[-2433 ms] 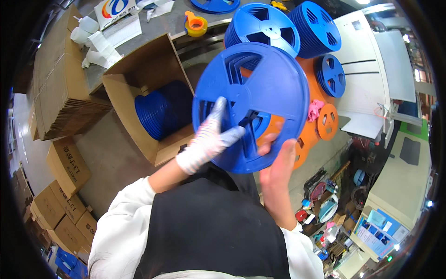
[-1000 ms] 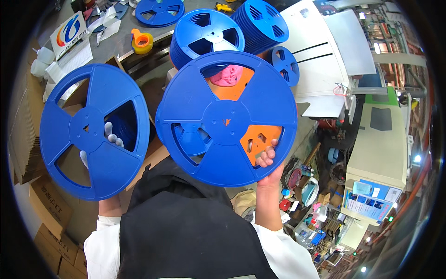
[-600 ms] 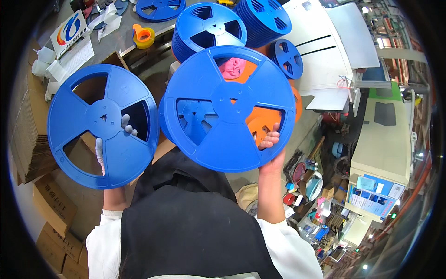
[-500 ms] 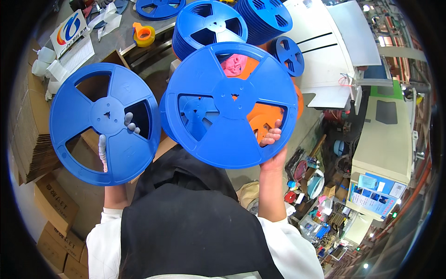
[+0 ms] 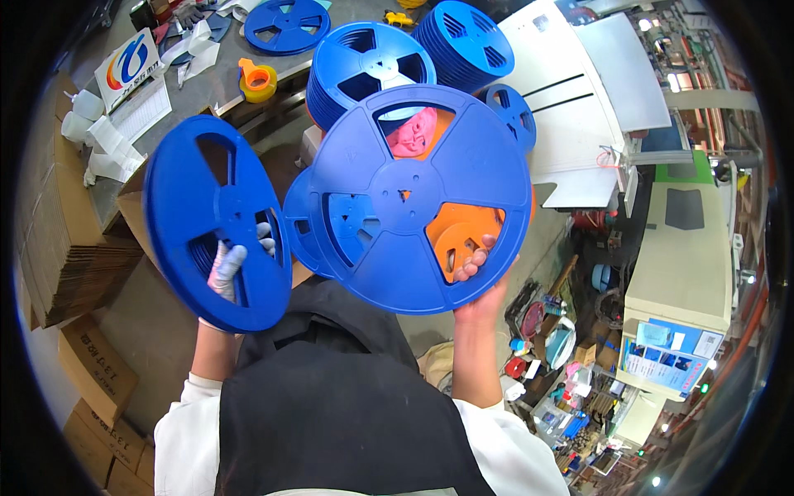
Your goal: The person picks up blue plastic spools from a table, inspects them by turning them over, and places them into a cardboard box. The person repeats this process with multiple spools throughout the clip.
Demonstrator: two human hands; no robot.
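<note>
My left hand (image 5: 222, 273), in a pale glove, grips a blue plastic reel (image 5: 182, 198) through its lower window. That reel is tilted, so its rim shows partly edge-on. My right hand (image 5: 478, 269) is bare and closed on a larger-looking blue reel (image 5: 343, 161), its fingers curled through the lower right window and its palm hidden behind the disc. This reel faces me almost flat. Behind it are another blue reel (image 5: 302, 211), partly covered, and an orange part with slots (image 5: 455, 227). Something pink (image 5: 411, 135) shows through the upper window.
Stacks of blue reels (image 5: 357, 45) (image 5: 461, 37) stand beyond my hands. A metal table (image 5: 331, 16) holds a flat blue reel (image 5: 285, 25) and an orange-and-yellow tape dispenser (image 5: 258, 80). Cardboard piles (image 5: 74, 264) are at left; a beige machine (image 5: 682, 248) is at right.
The left reel has turned from facing me to a tilted pose and shifted right, closer to the other reel. My right hand's reel has dropped slightly.
</note>
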